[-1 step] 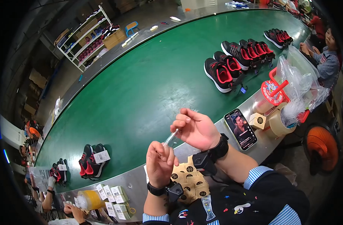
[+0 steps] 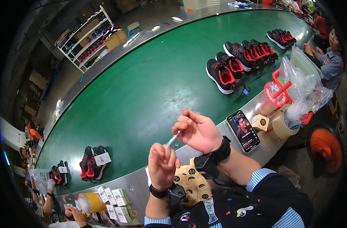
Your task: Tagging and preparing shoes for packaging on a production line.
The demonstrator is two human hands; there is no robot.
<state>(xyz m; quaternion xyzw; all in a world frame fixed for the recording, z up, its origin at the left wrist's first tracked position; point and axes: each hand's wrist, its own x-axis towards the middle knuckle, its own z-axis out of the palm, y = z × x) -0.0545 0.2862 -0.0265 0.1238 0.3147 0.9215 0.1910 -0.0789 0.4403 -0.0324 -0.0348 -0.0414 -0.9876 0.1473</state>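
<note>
Both of my hands are raised over the near edge of the green belt. A bundle of thin, clear plastic strands (image 2: 172, 141) stretches between them. My left hand (image 2: 162, 161) is closed, with the lower end of the strands between its curled fingers. The upper end is pinched in the fingertips of my right hand (image 2: 198, 129). Below my wrists, small brown paper pieces with dark round prints (image 2: 191, 181) lie in a pile, partly covered by my forearms. A phone (image 2: 243, 131) with a lit screen rests on the metal ledge beside my right wrist.
Black-and-red shoes (image 2: 222, 75) stand in rows on the green belt (image 2: 135, 83) at right; tagged shoes (image 2: 93, 163) stand at left. A lidded cup (image 2: 274, 95) and small box (image 2: 260, 122) sit right. Card stacks (image 2: 120, 197) and yellow tape (image 2: 90, 202) lie left. Co-workers flank both sides.
My hands and the clear strands hold almost the same place. At the far left, a co-worker's gloved hand has shifted very slightly by the shoes.
</note>
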